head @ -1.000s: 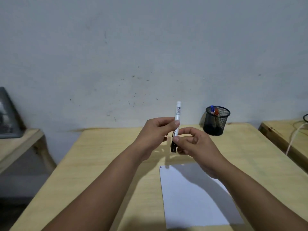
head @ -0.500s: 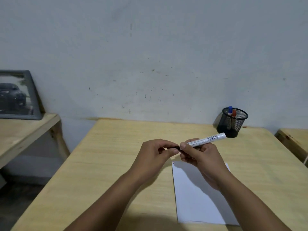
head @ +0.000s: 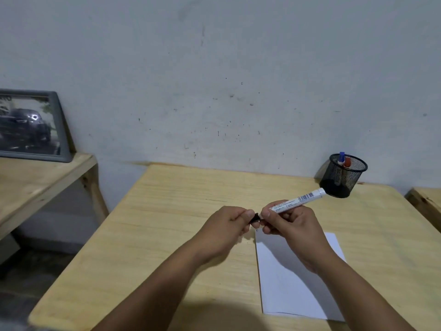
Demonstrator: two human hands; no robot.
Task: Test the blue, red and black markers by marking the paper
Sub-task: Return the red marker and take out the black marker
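1. The right hand (head: 290, 224) is gripping the white barrel of the black marker (head: 296, 201), fingers wrapped around it, holding it nearly level above the desk (head: 167, 223) with its back end pointing toward the mesh pen cup (head: 343, 175).
2. The left hand (head: 226, 225) is pinching the black cap (head: 254, 218) at the marker's front end between thumb and fingertips; this looks like a pull to uncap it, each hand bracing against the other.
3. The paper (head: 286, 283) is lying flat on the desk just beneath the right hand, placed so the tip can drop straight onto it once bare.
4. The blue marker (head: 341, 156) and red marker (head: 348, 161) are standing in the pen cup by the wall, well apart from the hands, apparently waiting their turn.
5. No mark is showing clearly on the paper, though a tiny dark speck at its upper left corner is too small to read.
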